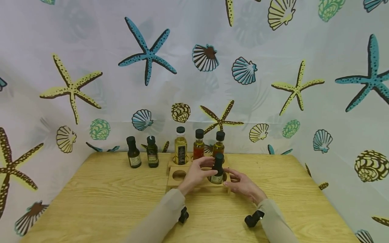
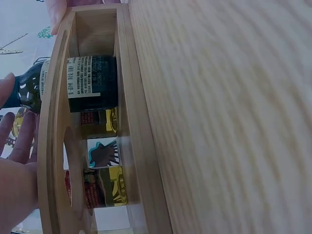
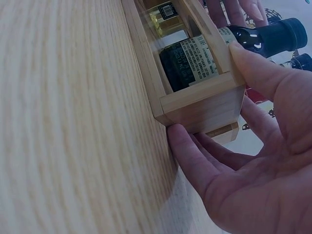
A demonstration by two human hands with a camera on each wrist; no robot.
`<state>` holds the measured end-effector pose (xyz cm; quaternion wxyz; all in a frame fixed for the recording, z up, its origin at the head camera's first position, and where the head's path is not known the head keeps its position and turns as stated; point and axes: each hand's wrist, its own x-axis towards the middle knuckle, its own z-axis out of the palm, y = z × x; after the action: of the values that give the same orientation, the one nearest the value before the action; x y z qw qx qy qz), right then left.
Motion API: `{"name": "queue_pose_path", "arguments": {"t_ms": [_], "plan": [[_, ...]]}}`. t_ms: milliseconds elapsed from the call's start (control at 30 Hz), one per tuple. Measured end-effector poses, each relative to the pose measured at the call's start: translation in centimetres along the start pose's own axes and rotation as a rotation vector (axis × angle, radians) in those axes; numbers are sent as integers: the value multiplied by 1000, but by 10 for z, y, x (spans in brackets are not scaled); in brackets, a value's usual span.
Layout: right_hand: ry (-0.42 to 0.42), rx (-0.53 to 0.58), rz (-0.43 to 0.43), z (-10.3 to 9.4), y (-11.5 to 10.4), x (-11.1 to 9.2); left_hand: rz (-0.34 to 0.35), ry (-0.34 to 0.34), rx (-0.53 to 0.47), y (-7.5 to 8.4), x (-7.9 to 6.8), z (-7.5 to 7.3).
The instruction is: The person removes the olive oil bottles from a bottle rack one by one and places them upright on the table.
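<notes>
A two-tier wooden bottle rack (image 1: 172, 182) stands on the table. One dark bottle with a black cap and pale label (image 1: 217, 165) stands in the right-hand hole of its front tier; the left wrist view shows the bottle's lower part (image 2: 92, 83) inside the frame. My left hand (image 1: 194, 173) holds this bottle near its neck, thumb in front and fingers behind. With the thumb on the top edge and fingers along the side, my right hand (image 1: 244, 186) grips the rack's right end panel (image 3: 207, 105).
On the rear tier stand a tall yellow oil bottle (image 1: 181, 148), a red-filled bottle (image 1: 199, 147) and an amber one (image 1: 218, 145). Two dark bottles, one left (image 1: 133, 156) and one right (image 1: 152, 155), stand on the table (image 1: 106, 195) left of the rack. A patterned curtain (image 1: 182, 94) hangs behind.
</notes>
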<state>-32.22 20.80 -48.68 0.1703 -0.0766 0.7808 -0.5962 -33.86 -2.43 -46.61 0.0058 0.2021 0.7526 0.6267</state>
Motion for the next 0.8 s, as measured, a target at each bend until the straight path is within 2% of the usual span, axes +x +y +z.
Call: {"name": "queue_pose_path", "arguments": {"t_ms": [300,467,800], "plan": [[6,-14,-3,-1,0,0,-45,-17,-11,-2,5,7],[10,-23,1,-1,1,0,-46,-33,5,-2,8,11],[9,-23,-1,-2,0,-1,-34,-88,107,-4,9,16]]}}
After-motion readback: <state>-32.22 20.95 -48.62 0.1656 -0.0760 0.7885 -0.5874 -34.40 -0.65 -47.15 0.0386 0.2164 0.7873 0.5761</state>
